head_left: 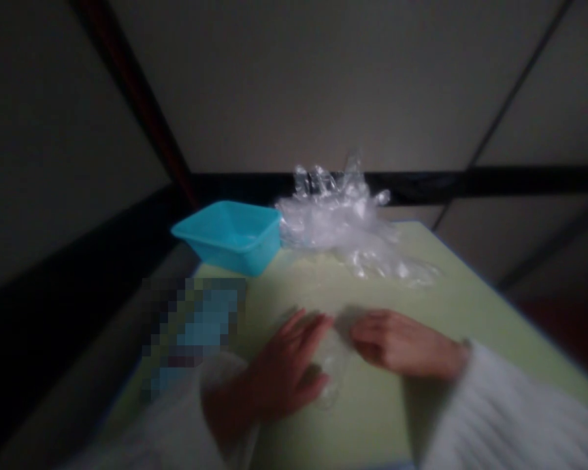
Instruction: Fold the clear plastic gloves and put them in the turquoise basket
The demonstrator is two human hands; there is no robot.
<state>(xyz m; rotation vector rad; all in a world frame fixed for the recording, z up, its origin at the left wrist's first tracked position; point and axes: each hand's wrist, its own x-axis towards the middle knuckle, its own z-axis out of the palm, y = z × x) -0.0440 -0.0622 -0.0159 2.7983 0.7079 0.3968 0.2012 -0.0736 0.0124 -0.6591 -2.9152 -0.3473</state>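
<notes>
A thin clear plastic piece (pixel 330 365), perhaps a disposable glove, lies flat on the yellow-green table. My left hand (pixel 291 365) rests on its left side, fingers stretched out and thumb apart. To the right, my right hand (pixel 396 343) is low over the table with its fingers curled together. Whatever those fingers may hold is hidden. Behind both hands is a loose heap of clear plastic gloves (pixel 333 222), with several finger shapes sticking up. The picture is dim and blurred.
A turquoise plastic basket (pixel 255 258) stands at the back left, beside the heap. Along the left edge lies a bluish item (pixel 208 320), pixelated beyond recognition. The table (pixel 367 424) has a blue edge, and a pale wall (pixel 323 85) rises behind it.
</notes>
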